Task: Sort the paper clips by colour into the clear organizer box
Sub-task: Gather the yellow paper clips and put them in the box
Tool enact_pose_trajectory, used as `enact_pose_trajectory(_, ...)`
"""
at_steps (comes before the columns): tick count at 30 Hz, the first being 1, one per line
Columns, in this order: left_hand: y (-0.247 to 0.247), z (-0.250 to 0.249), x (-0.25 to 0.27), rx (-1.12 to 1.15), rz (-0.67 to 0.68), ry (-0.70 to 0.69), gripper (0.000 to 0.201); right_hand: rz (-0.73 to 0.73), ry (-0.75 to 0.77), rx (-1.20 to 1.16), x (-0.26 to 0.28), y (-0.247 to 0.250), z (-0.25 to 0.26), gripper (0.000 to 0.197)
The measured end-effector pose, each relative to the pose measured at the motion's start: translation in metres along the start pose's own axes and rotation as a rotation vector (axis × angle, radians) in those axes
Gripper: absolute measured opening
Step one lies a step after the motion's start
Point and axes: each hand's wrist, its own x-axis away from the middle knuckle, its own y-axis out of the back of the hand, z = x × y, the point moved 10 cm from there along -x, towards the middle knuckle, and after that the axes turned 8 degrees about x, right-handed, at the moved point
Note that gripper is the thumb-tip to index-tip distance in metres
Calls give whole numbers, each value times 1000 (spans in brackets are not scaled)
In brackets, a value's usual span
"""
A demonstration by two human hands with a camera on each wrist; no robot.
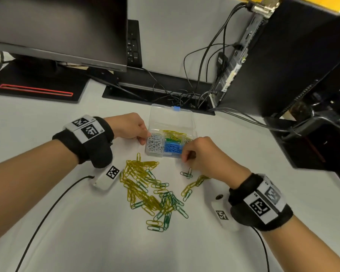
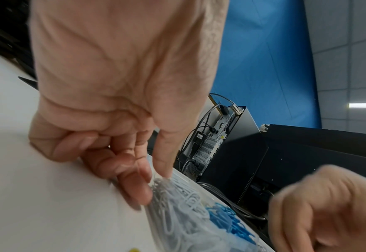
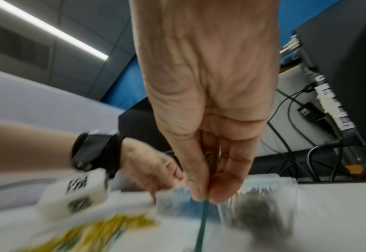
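Left hand [image 1: 130, 126] grips left end of clear organizer box [image 1: 170, 122] (lid up) on white desk [image 1: 47, 122]; right hand [image 1: 202, 154] pinches green paper clip [image 3: 203, 220] at box's near edge; yellow-green clip pile [image 1: 147, 187] lies just before it.

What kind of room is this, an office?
Probably an office desk: a monitor on its stand, a desktop computer with cables plugged into its back, and a white tabletop.

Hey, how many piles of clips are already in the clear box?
5: white clips at the box's left end, blue front middle, green behind them, yellow at the back, dark grey rightmost, partly hidden by the right hand.
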Motion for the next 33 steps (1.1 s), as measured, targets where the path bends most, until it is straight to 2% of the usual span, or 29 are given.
enact_pose_trajectory(5,-1,2,-3,37,4,-4,21,-187,-81,-216,-18,46,-14,15)
enact_pose_trajectory(8,-1,2,-4,44,2,-11,20,-244,-81,-282,-33,53,-14,16)
enact_pose_trajectory(15,-2,3,-4,65,19,-3,18,-170,-99,-213,-56,28,-14,8)
enact_pose_trajectory(21,-3,3,-5,64,30,1,17,-99,-96,85,-66,20,-25,14)
enact_pose_trajectory(33,-2,4,-5,72,23,4,18,-13,-65,177,-84,9,-14,6)
